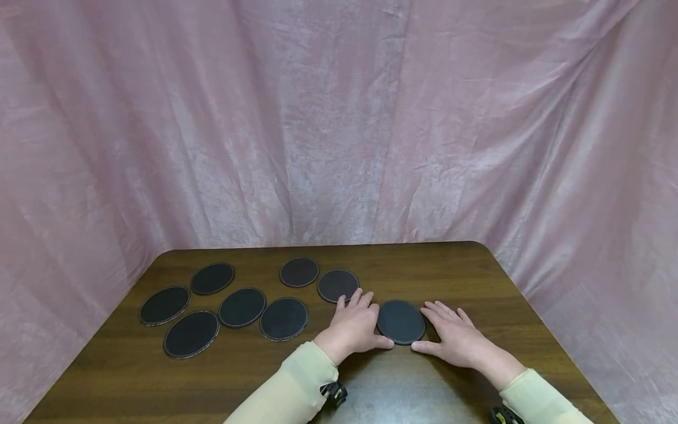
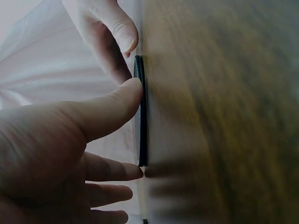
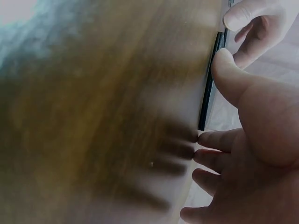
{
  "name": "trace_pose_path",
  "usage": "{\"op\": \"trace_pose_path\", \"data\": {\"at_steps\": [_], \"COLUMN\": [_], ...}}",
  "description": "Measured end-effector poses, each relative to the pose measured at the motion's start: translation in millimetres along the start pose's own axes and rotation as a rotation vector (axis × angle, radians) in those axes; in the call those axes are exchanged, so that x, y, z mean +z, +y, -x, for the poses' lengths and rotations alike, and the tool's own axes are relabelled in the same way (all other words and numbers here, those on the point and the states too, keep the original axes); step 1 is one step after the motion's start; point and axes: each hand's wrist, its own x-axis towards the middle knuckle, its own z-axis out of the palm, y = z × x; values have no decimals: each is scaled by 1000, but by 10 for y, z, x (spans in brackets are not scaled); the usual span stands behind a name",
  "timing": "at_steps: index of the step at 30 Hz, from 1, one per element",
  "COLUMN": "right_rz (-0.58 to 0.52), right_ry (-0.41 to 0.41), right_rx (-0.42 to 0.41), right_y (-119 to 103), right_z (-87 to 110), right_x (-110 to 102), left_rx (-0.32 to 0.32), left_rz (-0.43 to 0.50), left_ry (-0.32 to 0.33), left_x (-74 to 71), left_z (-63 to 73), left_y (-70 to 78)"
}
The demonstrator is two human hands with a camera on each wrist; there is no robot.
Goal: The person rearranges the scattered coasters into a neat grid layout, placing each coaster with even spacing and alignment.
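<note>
On the table's right half, a round black coaster [image 1: 401, 323] lies flat between both hands. Its edge [image 2: 143, 116] shows two thin layers in the left wrist view, like one coaster on another. My left hand [image 1: 356, 327] is at its left side, fingers spread, the thumb tip at the near rim. Opposite it is my right hand [image 1: 454, 337], with extended fingers along the right side and its thumb near the front rim. In the right wrist view, my right thumb [image 3: 229, 70] overlaps the dark edge. The left fingertips partly cover another coaster [image 1: 338, 285] behind.
Several more black coasters lie singly across the left and middle of the wooden table [image 1: 106, 377], including one [image 1: 283, 319] left of my left hand and one [image 1: 299, 272] at the back. A pink curtain [image 1: 339, 118] hangs behind the table's far edge.
</note>
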Motion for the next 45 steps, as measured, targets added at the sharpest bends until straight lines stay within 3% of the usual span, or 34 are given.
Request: {"op": "trace_pose_path", "data": {"at_steps": [8, 32, 45], "right_rz": [-13, -125, -99], "right_ry": [-6, -8, 17], "right_rx": [-1, 13, 97], "right_y": [-37, -133, -211], "right_z": [-47, -199, -233], "right_x": [-38, -160, -160], "left_rx": [13, 2, 2], "left_rz": [-9, -32, 59], "left_ry": [30, 59, 35], "left_x": [-43, -38, 4], "left_z": [19, -110, -150], "left_y": [8, 48, 28]}}
